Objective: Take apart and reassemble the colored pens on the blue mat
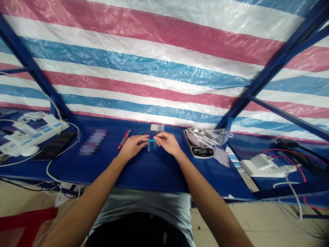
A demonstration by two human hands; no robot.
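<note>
Left hand (132, 145) and right hand (167, 143) curl over teal plastic pieces (151, 141).

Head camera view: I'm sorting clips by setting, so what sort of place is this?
Probably a makeshift small-parts workstation rather than a home table. A blue-topped bench stands under a striped tarp, with a digital scale holding a metal dish and a power strip on it.

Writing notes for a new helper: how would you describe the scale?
Find the blue table, then the person's right hand. Just right of it sits a digital scale, the only one there, with a steel dish on top and a clear plastic bag beside it.
</note>
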